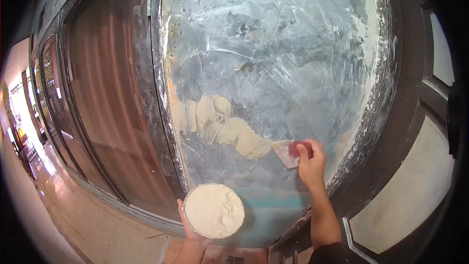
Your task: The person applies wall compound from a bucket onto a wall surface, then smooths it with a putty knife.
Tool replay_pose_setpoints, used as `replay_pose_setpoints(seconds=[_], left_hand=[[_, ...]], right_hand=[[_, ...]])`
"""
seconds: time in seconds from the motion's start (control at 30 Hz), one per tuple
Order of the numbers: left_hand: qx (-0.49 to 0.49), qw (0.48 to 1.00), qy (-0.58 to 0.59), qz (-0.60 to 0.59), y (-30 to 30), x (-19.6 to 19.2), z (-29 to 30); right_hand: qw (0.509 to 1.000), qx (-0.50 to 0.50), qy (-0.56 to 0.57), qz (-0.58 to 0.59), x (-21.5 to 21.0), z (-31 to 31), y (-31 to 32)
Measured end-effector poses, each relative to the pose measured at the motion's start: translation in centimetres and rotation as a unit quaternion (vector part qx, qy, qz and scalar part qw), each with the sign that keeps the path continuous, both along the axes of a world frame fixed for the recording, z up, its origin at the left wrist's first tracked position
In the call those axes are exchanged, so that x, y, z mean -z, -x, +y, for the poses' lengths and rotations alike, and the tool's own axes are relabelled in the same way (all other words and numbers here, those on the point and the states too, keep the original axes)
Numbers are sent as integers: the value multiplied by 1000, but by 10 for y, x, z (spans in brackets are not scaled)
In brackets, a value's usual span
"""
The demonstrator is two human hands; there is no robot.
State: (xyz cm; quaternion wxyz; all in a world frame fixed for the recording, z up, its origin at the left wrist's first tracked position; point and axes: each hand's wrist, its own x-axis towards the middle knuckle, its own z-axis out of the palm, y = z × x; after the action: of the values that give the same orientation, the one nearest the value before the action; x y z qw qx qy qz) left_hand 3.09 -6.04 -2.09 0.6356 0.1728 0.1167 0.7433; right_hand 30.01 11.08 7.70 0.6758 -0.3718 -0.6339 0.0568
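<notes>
Our right hand (310,159) grips the red-handled putty knife (288,152), its blade flat on the blue-grey wall panel (273,58), pointing left at the beige putty streak (220,124). Below that streak, our left hand (193,227) cups the putty bowl (213,210).

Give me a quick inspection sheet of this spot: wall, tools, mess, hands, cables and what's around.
Surface: grey-blue wall panel, scraped, with a cream putty patch across the lower middle.
Job's things: putty knife with a red handle, blade on the wall; round pan of putty.
Clutter: nothing seen.
Hands: right hand grips the knife; left hand holds the pan from below.
Cables: nothing seen.
Surroundings: brown shutter at left, dark door frame at right, tiled floor.
</notes>
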Motion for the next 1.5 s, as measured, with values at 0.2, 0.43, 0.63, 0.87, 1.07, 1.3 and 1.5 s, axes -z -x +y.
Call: replay_pose_setpoints(seconds=[0.2, 0.43, 0.63, 0.87, 1.07, 1.3, 1.5], left_hand=[[0, 1000, 5, 6, 1, -5, -2], [-16, 1000, -2, -7, 0, -7, -6], [16, 1000, -2, 0, 2, -6, -5], [41, 999, -9, 0, 16, -12, -8], [42, 999, 7, 5, 25, -16, -14], [25, 999, 24, 19, 40, -28, -28], [39, 999, -9, 17, 58, -25, -41]], right_hand=[[986, 26, 12, -162, 20, 1, 14], [999, 29, 23, -20, -24, 0, -4], [997, 15, 33, -64, 2, -8, -9], [997, 67, 6, -40, -10, 6, -11], [995, -12, 60, -73, 4, -6, -3], [997, 44, 35, -48, -2, 6, 6], [996, -20, 90, 12, 13, 8, -7]])
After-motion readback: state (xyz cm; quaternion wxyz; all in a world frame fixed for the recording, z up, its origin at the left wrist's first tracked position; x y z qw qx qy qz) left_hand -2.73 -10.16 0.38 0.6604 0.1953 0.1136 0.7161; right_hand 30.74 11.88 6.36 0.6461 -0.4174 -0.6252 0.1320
